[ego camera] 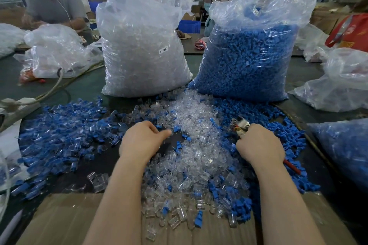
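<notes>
Cardboard point(59, 221) covered the desk's near edge. Hands apart. Left hand point(140, 141) curled over clear caps point(191, 157) mid-desk; whether it pinched one was hidden. Right hand point(258, 145) clamped on pliers point(240, 124), tips blurred. Step judged: picking a piece. Next: feed one cap squarely to the pliers.

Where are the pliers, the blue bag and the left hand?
pliers point(240, 124): head view, its metal head.
blue bag point(249, 61): head view, middle of its front.
left hand point(140, 141): head view, back of the hand.
</notes>
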Demonstrator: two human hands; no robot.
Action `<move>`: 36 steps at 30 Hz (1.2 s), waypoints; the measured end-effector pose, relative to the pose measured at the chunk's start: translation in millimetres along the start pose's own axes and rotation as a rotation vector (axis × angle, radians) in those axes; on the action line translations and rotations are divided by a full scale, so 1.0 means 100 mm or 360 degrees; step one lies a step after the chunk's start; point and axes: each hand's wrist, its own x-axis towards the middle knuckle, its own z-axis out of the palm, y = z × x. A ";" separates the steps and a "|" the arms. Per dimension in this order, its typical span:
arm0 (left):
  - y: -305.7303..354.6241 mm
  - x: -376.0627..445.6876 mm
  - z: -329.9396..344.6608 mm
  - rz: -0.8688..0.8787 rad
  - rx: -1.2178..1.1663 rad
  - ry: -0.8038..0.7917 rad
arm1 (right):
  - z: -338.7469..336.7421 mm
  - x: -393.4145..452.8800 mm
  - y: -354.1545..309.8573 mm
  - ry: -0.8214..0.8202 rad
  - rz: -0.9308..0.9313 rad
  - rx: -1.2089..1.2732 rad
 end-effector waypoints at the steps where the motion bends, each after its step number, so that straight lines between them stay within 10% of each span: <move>1: 0.02 0.01 0.03 -0.0002 0.0122 -0.0027 | 0.00 0.00 0.00 -0.0004 -0.0005 0.0007; 10: -0.01 0.04 0.08 0.0118 0.0061 0.0112 | 0.01 0.02 0.00 0.0180 -0.0085 0.0121; 21: 0.17 -0.02 0.07 0.0217 -0.1128 -0.0079 | -0.02 -0.01 -0.12 0.0349 -0.0485 0.0655; 36: 0.32 -0.11 0.20 0.0317 -0.1329 -0.0021 | -0.01 -0.13 -0.27 0.0208 -0.0822 0.1149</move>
